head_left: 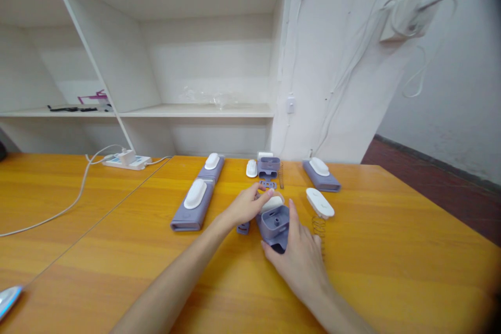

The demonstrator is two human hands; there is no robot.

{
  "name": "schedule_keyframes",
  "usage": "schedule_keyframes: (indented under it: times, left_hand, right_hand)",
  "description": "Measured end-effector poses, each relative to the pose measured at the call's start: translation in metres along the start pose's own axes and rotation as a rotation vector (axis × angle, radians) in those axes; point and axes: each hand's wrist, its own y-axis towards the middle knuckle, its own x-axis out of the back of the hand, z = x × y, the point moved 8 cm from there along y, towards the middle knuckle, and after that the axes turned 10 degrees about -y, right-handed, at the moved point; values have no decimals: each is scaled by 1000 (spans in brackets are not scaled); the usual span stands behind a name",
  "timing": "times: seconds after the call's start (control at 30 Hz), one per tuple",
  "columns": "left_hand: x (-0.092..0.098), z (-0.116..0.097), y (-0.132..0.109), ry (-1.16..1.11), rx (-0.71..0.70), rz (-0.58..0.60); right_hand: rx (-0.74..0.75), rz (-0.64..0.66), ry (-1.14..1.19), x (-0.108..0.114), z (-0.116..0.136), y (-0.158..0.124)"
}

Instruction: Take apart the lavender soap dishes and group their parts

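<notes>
Cupping the near right corner of a purple case [270, 231], the right hand [300, 250] held it, thumb along the near edge and index finger up the right side, with a wide gap between them. The case lay on the table [376, 266] in front of the person, between the two hands, its open cup facing up and its long axis running away from the body, the far end leaning a little left. The right hand was nearer its near end; the left hand [247, 205] met the far left corner, finger and thumb close together beside a white cap [273, 203]. Whether those fingertips pinched anything was hard to tell, since the hand hid the contact. A slotted purple piece [243, 228] lay just left of the case, and a thin spring [318, 226] just right of the right hand. Past the spring sat a white lid [320, 203]. Two purple boxes with white tops stood to the left, another to the right, and a second open case [269, 163] straight ahead, near the wall. Behind rose white shelves [195, 110].
</notes>
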Motion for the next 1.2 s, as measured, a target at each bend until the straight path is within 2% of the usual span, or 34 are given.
schedule_keyframes:
  times: [0.2, 0.4, 0.5, 0.67, 0.8, 0.93, 1.0, 1.07, 1.2]
  left_hand:
    - [2, -6, 0, -103, -22, -3]
    - [18, -16, -1, -134, -95, -93]
    - [24, -13, -1, -134, -92, -116]
    - [28, 0, -7, -109, -63, -118]
    - [10, -15, -23, 9, -130, -95]
    - [-33, -49, -43, 174, -316, 45]
    - [-53, -60, -48, 223, -379, 126]
    - [-65, -64, -47, 231, -403, 146]
    - [-74, -61, -40, 230, -396, 104]
  right_hand:
    - [-23, -46, 114, 2, -11, 4]
    - [0, -129, 217, 34, -26, 13]
    - [-57, -110, 186, 49, -54, 22]
    - [-161, -91, 25, 66, -114, 34]
    - [-214, -47, -20, 59, -139, 34]
    - [-261, -13, 55, 43, -142, 29]
    - [-265, -23, 109, 38, -141, 26]
    - [-250, -32, 148, 34, -139, 24]
    - [-178, -38, 189, 30, -131, 21]
